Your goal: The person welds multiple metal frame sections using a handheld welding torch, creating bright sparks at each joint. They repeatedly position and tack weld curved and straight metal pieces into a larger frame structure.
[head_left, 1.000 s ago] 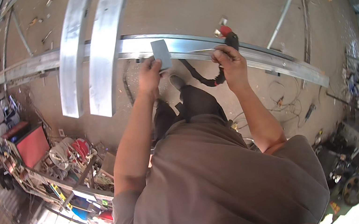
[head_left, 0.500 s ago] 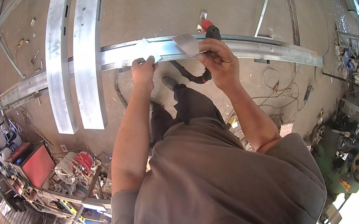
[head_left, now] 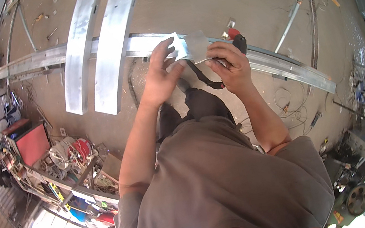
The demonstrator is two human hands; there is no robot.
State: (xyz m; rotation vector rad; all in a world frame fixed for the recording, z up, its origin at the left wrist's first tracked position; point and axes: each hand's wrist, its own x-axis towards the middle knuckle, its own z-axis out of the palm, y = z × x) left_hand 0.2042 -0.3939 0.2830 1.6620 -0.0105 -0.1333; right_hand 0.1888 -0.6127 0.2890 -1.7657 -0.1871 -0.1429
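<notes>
A thin, square sheet-metal plate (head_left: pixel 197 43) is pinched by its near edge between the thumb and fingers of my right hand (head_left: pixel 232 67). My left hand (head_left: pixel 162 76) is beside a second, brightly lit metal plate (head_left: pixel 177 47), its thumb and fingers spread apart around the near left corner. Whether those fingers touch the plate I cannot tell. Both plates appear close together, over a long metal channel (head_left: pixel 144 45) that crosses in front of me. A black handle with a red end (head_left: pixel 239 42) is just past my right hand.
Two wide metal channels (head_left: pixel 81 49) (head_left: pixel 116 48) lie across the long one at left. Cables (head_left: pixel 286 101) trail over the floor at right. A bench with a red panel (head_left: pixel 33 145) and tools is at lower left; a machine with a wheel (head_left: pixel 358 199) is at lower right.
My right hand has brought its plate leftward, close to the bright one. My left hand's fingers have opened from a closer grip beside that plate. The whole view has shifted and turned slightly.
</notes>
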